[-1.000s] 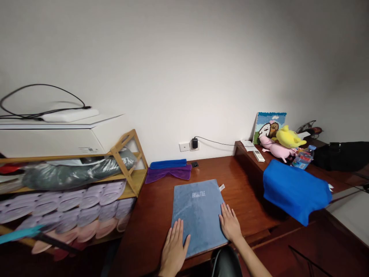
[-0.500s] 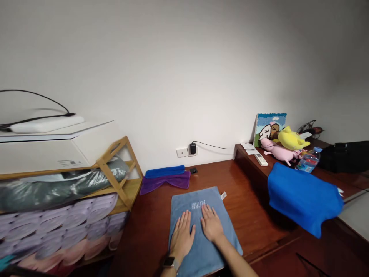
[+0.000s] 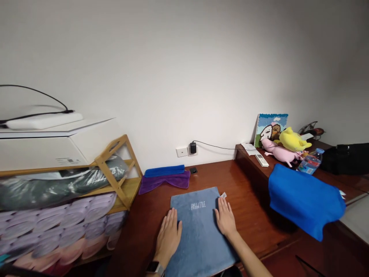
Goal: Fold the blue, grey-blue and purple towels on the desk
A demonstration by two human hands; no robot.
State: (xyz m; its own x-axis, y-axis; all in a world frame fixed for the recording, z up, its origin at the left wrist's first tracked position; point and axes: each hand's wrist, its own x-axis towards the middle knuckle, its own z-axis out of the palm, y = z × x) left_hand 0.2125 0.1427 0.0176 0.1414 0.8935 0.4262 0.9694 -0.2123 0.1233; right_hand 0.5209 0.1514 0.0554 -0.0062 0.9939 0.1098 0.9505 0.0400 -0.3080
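Observation:
A blue-grey cloth point(image 3: 198, 238) with white lettering lies flat on the reddish-brown desk point(image 3: 213, 175). Over its left edge rests my left hand point(image 3: 168, 234), palm down with fingers stretched out and a watch on the wrist. My right hand point(image 3: 226, 217) lies flat across the cloth's right edge, its fingertips beside the small white tag point(image 3: 223, 195). Neither hand holds anything.
Behind the cloth lie a purple cloth point(image 3: 164, 181) and a folded blue cloth point(image 3: 164, 171). A blue cloth point(image 3: 305, 200) hangs off the raised right surface, near a bottle point(image 3: 311, 161), plush toys and a remote point(image 3: 261, 160). A wooden rack point(image 3: 115, 181) stands left.
Both hands have moved apart, from the middle of the blue-grey cloth out to its left and right edges. The lettering between them is now uncovered.

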